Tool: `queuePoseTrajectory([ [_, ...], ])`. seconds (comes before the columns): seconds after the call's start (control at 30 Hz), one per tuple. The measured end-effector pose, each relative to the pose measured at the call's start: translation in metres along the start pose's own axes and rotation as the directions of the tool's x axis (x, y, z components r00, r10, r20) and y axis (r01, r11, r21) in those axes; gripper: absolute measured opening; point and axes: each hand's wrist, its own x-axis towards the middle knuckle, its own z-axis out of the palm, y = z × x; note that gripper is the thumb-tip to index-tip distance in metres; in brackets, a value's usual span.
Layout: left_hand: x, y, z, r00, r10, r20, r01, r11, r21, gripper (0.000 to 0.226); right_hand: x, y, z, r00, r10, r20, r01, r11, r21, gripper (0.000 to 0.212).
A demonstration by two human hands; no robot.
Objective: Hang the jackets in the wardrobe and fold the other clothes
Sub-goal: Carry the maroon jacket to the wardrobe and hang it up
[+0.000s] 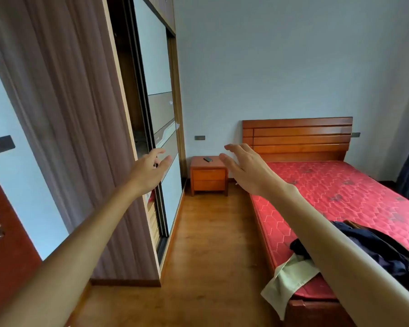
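Note:
The wardrobe [87,138] stands on the left, its side panel striped brown; a narrow dark gap shows beside its sliding mirrored door [158,109]. My left hand [149,171] is stretched out in front of that door's edge, fingers apart and holding nothing. My right hand [243,168] is raised in mid-air beside it, also spread and holding nothing. A pile of clothes lies on the near corner of the bed: a dark navy garment [376,249] and a pale green one [288,282] hanging over the mattress edge. My right forearm hides part of the pile.
The bed has a red quilted mattress [335,192] and a wooden headboard [298,138]. A wooden nightstand [208,178] with a small dark object [207,159] stands in the far corner. Wooden floor [210,244] runs between wardrobe and bed. A red door [3,244] is at the far left.

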Motion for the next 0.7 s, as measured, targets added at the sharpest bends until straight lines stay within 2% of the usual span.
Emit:
queuePoseTrajectory([
  [0.37, 0.079, -0.080, -0.030, 0.996, 0.029, 0.082, -0.031, 0.999, 0.020, 0.054, 0.085, -0.025, 0.067, 0.999, 0.050, -0.018, -0.052, 0.996, -0.073, 0.054],
  [0.53, 0.103, -0.094, -0.017, 0.993, 0.052, 0.108, -0.057, 0.998, 0.037, 0.055, 0.110, -0.016, 0.084, 0.996, 0.081, -0.028, -0.083, 0.994, -0.074, 0.056],
  [0.7, 0.134, -0.090, 0.017, 0.979, 0.091, 0.183, -0.104, 0.992, 0.066, 0.065, 0.119, 0.020, 0.086, 0.990, 0.141, -0.031, -0.143, 0.985, -0.096, 0.060],
])
